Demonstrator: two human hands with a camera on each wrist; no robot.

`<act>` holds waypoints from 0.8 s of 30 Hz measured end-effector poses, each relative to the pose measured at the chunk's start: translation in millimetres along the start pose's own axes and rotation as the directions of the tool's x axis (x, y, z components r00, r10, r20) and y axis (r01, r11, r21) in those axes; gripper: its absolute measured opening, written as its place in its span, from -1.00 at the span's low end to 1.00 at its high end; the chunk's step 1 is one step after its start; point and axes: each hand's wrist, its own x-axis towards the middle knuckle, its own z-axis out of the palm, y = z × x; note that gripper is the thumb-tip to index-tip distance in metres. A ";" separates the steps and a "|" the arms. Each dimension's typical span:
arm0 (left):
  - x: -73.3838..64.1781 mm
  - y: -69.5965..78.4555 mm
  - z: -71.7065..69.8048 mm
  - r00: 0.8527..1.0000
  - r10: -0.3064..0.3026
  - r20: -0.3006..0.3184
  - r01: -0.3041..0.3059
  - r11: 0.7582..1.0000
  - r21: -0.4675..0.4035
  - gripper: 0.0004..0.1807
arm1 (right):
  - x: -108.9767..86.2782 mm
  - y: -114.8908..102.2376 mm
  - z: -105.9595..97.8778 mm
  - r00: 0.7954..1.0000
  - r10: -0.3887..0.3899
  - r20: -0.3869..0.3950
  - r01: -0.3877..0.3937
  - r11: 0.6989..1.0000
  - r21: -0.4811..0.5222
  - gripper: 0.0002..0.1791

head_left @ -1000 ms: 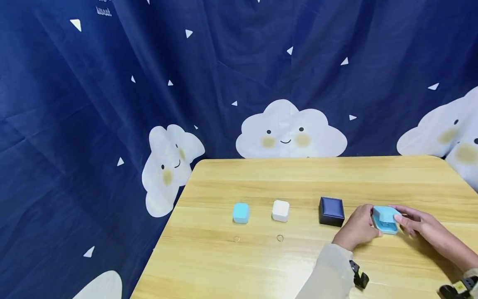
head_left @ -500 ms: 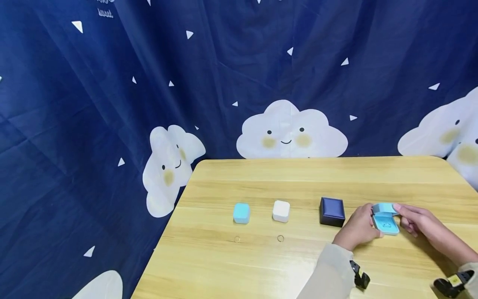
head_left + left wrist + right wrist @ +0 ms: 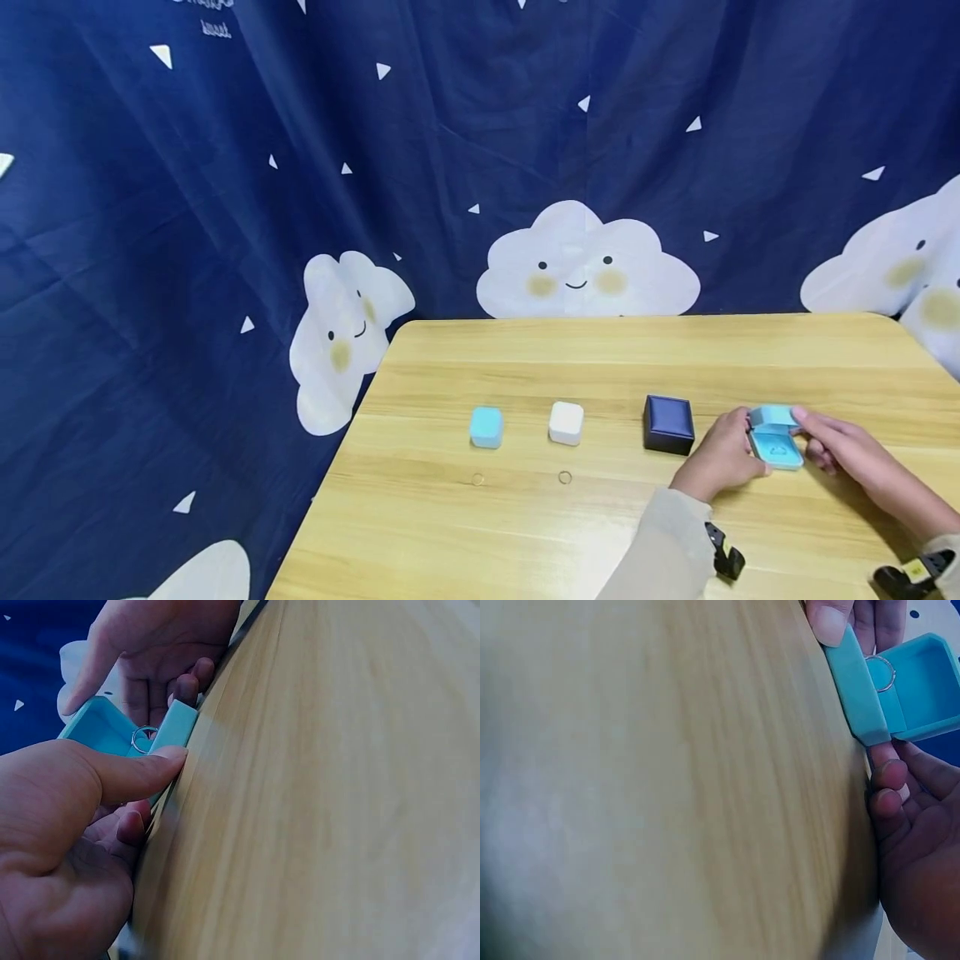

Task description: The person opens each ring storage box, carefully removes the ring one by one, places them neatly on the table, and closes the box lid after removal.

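Observation:
A light-blue ring box (image 3: pixel 772 416) stands at the right of the table with its lid raised. A silver ring (image 3: pixel 893 673) sits upright in its insert. My left hand (image 3: pixel 722 457) grips the base from the left, its thumb at the front edge in the left wrist view. On the other side, my right hand (image 3: pixel 851 447) holds the raised lid at its right edge, with the lower fingers curled beside the base. The fingers behind the box are partly hidden.
Left of my hands, a dark-blue box (image 3: pixel 668 423), a white box (image 3: pixel 566 422) and another light-blue box (image 3: pixel 487 427) stand shut in a row. Two rings lie in front, one thin gold ring (image 3: pixel 472 479) and one darker ring (image 3: pixel 560 477). A blue curtain (image 3: pixel 450 150) hangs behind the table.
My right hand has tilted the box's lid further back, and the ring inside now shows clearly. My left hand has stayed on the base.

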 end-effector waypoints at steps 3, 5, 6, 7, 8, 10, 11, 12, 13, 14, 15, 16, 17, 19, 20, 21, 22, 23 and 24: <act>-0.7 0.9 2.7 1.000 -0.004 0.002 0.004 1.000 0.000 -0.22 | -4.1 2.5 -0.2 1.000 0.002 -0.013 -0.002 1.000 -0.004 -0.42; -1.3 0.6 3.3 1.000 -0.012 0.002 0.012 1.000 -0.006 -0.20 | -6.4 3.8 0.5 1.000 0.008 -0.023 -0.008 1.000 -0.007 -0.41; -1.4 0.2 3.3 1.000 -0.014 0.001 0.014 1.000 -0.005 -0.20 | -7.4 3.8 0.9 1.000 0.013 -0.026 -0.013 1.000 -0.003 -0.40; -1.4 0.2 2.7 1.000 -0.017 0.000 0.017 1.000 -0.010 -0.19 | -8.6 3.6 1.2 0.999 0.017 -0.034 -0.017 1.000 -0.001 -0.39; -1.2 0.0 2.2 1.000 -0.020 -0.002 0.020 1.000 -0.009 -0.18 | -9.8 3.2 1.2 0.999 0.018 -0.041 -0.018 1.000 -0.003 -0.37; -0.9 0.6 0.4 1.000 -0.024 -0.003 0.024 1.000 -0.014 -0.18 | -12.8 2.3 1.8 0.998 0.012 -0.063 -0.014 1.000 -0.027 -0.33; -0.6 1.0 -0.1 1.000 -0.027 -0.005 0.027 1.000 -0.015 -0.18 | -14.7 1.9 2.8 0.997 0.007 -0.080 -0.010 0.999 -0.039 -0.32; -0.6 1.5 -0.5 0.999 -0.031 -0.006 0.031 0.999 -0.019 -0.17 | -17.0 1.4 4.0 0.995 -0.003 -0.103 -0.004 0.998 -0.060 -0.31; -0.6 2.0 -0.6 0.999 -0.037 -0.005 0.037 0.999 -0.024 -0.17 | -20.0 1.0 5.7 0.991 -0.013 -0.131 0.001 0.996 -0.092 -0.32; -0.8 2.4 -0.6 0.999 -0.041 -0.003 0.041 0.999 -0.026 -0.17 | -23.4 0.9 8.1 0.986 -0.026 -0.162 0.005 0.991 -0.130 -0.33; -1.2 2.3 -0.6 0.999 -0.045 -0.002 0.045 0.999 -0.027 -0.16 | -26.2 1.1 11.4 0.981 -0.037 -0.193 0.004 0.986 -0.168 -0.34; -1.4 2.1 -0.7 0.999 -0.050 0.001 0.050 0.999 -0.021 -0.16 | -28.6 0.7 14.7 0.973 -0.049 -0.226 0.004 0.980 -0.197 -0.35; -1.6 1.9 -0.7 0.999 -0.052 0.002 0.052 0.998 -0.019 -0.16 | -31.0 0.4 17.5 0.966 -0.066 -0.251 0.006 0.973 -0.232 -0.38; -1.4 1.7 -0.8 0.999 -0.051 0.003 0.051 0.999 -0.008 -0.17 | -35.4 -1.3 23.0 0.954 -0.093 -0.286 0.010 0.961 -0.278 -0.43; -1.3 1.6 -0.8 0.999 -0.047 0.003 0.047 0.999 0.002 -0.17 | -36.7 -2.2 25.1 0.950 -0.108 -0.293 0.020 0.957 -0.289 -0.45; -1.1 1.5 -0.8 0.999 -0.042 0.002 0.042 0.999 0.013 -0.18 | -37.5 -3.1 26.7 0.946 -0.130 -0.297 0.037 0.954 -0.298 -0.49; -0.7 1.2 -0.7 0.999 -0.037 0.001 0.037 0.999 0.024 -0.19 | -38.2 -3.9 28.2 0.942 -0.154 -0.299 0.059 0.951 -0.304 -0.53; -0.5 0.9 -0.7 0.999 -0.033 0.000 0.033 0.999 0.030 -0.19 | -38.8 -4.3 29.8 0.939 -0.178 -0.294 0.083 0.947 -0.309 -0.56; -0.2 0.7 -0.6 1.000 -0.029 0.001 0.029 0.999 0.037 -0.20 | -39.0 -4.6 31.1 0.937 -0.200 -0.287 0.107 0.945 -0.309 -0.60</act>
